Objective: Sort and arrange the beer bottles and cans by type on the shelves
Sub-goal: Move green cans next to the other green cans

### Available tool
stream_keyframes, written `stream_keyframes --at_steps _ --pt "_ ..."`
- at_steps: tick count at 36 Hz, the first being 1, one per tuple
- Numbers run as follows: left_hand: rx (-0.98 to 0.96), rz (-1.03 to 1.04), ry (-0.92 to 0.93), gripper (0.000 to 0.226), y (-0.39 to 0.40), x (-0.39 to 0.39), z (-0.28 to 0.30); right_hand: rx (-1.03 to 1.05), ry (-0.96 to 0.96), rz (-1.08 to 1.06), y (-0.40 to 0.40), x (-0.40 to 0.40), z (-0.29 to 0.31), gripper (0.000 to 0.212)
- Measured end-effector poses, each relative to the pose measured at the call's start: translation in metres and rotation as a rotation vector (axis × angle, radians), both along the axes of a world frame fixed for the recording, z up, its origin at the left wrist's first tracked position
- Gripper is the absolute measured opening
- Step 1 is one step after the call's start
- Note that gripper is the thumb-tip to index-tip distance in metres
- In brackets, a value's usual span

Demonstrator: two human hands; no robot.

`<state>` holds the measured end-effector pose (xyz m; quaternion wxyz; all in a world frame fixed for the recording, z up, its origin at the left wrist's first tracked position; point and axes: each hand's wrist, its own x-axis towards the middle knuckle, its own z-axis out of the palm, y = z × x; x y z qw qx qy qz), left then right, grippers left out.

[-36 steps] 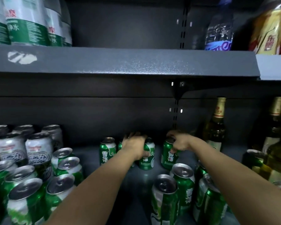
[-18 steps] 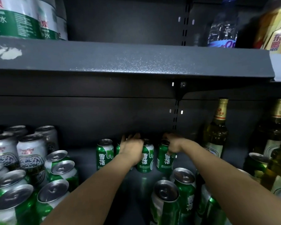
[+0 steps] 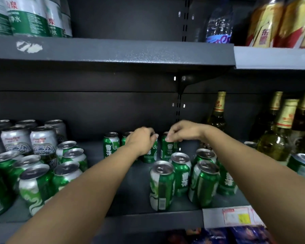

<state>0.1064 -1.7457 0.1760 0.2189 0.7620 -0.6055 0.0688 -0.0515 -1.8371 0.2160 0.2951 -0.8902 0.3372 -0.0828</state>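
The head view shows both arms reaching deep along the dark grey metal shelf (image 3: 130,217) to the back row of small green aluminium beer cans. A second ago the left hand (image 3: 142,141) was draped over the top of one can and the right hand (image 3: 180,132) was wrapped on another; now both have lifted slightly. The left hand's curled fingers sit on the upper rim of the green can with white lettering (image 3: 151,153), though whether they truly clamp it I cannot tell. The right hand's fingers hang bunched, tips just above the neighbouring green can (image 3: 167,149), apparently holding nothing. Both cans stand upright, side by side beneath the fingertips, with a third green can (image 3: 111,144) left of them. I judge the back row placed and the hands letting go, ready for the front cluster of green cans (image 3: 181,178).
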Motion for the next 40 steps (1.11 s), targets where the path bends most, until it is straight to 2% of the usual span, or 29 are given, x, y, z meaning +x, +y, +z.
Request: stream_keyframes --at_steps 2,4,7,10,13,16,18,25,31,37,40 --pt "0.025 -0.036 0.089 0.042 0.01 -0.008 0.004 0.09 0.239 0.07 0.01 -0.009 0.004 0.055" --pt "0.121 -0.08 0.191 0.06 0.023 -0.017 0.009 0.118 0.52 0.112 0.017 -0.015 0.005 0.082" --pt "0.371 -0.143 0.371 0.077 0.047 -0.031 0.019 -0.006 0.691 0.135 0.024 -0.016 -0.004 0.095" --pt "0.49 -0.183 0.47 0.076 0.064 -0.038 0.023 -0.184 0.627 0.084 0.033 -0.013 -0.011 0.091" --pt "0.544 -0.205 0.398 0.075 0.069 -0.046 0.014 -0.257 0.547 0.06 0.04 -0.013 -0.011 0.075" --pt "0.481 -0.201 0.232 0.072 0.066 -0.051 0.001 -0.253 0.524 0.047 0.042 -0.014 -0.01 0.061" --pt "0.394 -0.209 0.226 0.06 0.065 -0.046 -0.004 -0.246 0.486 0.015 0.041 -0.013 -0.012 0.057" --pt "0.2 -0.067 0.197 0.057 0.064 0.006 0.0 -0.3 0.31 -0.234 0.023 0.007 -0.015 0.057" --pt "0.221 -0.003 0.168 0.055 0.063 0.049 0.012 -0.343 0.347 -0.351 0.012 0.022 -0.016 0.047" --pt "0.179 -0.004 0.18 0.059 0.049 0.069 0.01 -0.306 0.417 -0.394 0.002 0.03 -0.019 0.057" --pt "0.161 -0.017 0.209 0.06 0.041 0.069 0.007 -0.243 0.378 -0.399 -0.003 0.03 -0.022 0.064"
